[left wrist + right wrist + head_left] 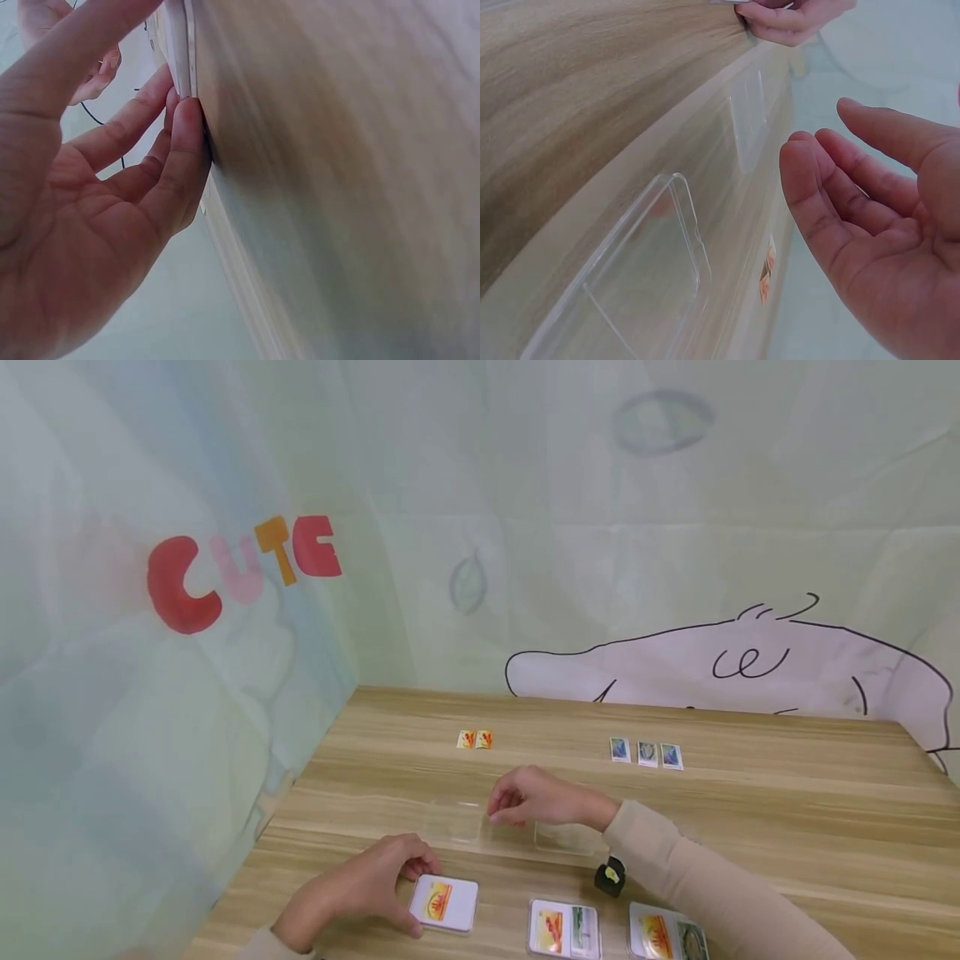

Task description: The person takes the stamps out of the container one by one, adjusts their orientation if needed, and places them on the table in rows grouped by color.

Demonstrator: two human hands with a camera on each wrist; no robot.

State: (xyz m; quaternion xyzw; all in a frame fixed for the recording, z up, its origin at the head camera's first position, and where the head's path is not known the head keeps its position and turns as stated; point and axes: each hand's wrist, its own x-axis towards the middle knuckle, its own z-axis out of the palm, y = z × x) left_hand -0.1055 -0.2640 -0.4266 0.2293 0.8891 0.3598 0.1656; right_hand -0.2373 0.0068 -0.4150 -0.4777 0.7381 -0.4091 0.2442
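My left hand point(415, 893) pinches the left edge of a white card case point(444, 903) with an orange picture, lying flat near the table's front edge. In the left wrist view the fingertips point(187, 124) press against the case's thin edge point(180, 45). My right hand point(507, 808) hovers, fingers relaxed and holding nothing, over two clear plastic cases point(453, 821) point(566, 837) in mid-table. From the right wrist, the open hand point(832, 150) hangs just off the nearer clear case point(645, 262); the other clear case point(746, 120) lies beyond.
Two more picture cases point(564, 929) point(667, 939) lie along the wooden table's point(787, 827) front edge. A small black object point(611, 875) sits by my right sleeve. Two orange cards point(475, 739) and three bluish cards point(647, 753) lie farther back. Printed fabric walls close in the left and back.
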